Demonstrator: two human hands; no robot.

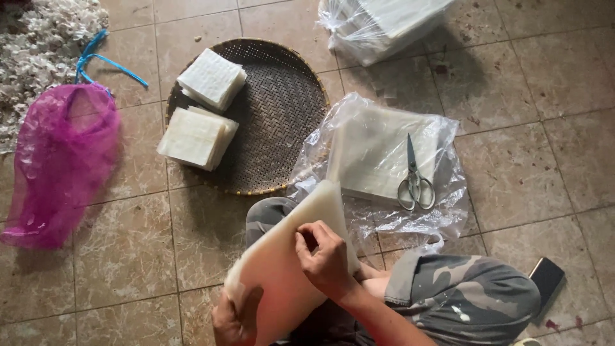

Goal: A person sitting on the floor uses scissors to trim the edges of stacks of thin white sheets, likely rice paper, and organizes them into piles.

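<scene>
A stack of thin, pale square sheets (288, 256) rests tilted on my lap. My left hand (236, 317) grips its lower corner from below. My right hand (327, 256) lies on top of the stack, fingers curled and pinching at the top sheet near its edge. In front of my knees lies an opened clear plastic bag (442, 211) with a flat pile of the same sheets (375, 157) on it. Metal scissors (415, 179) lie shut on that pile.
A round woven tray (282, 102) on the tiled floor holds two stacks of white squares (211, 78) (197, 138). A pink mesh bag (61, 160) lies at left, white scraps (38, 38) behind it. Another wrapped bundle (378, 25) sits at top. A dark phone (546, 282) lies at right.
</scene>
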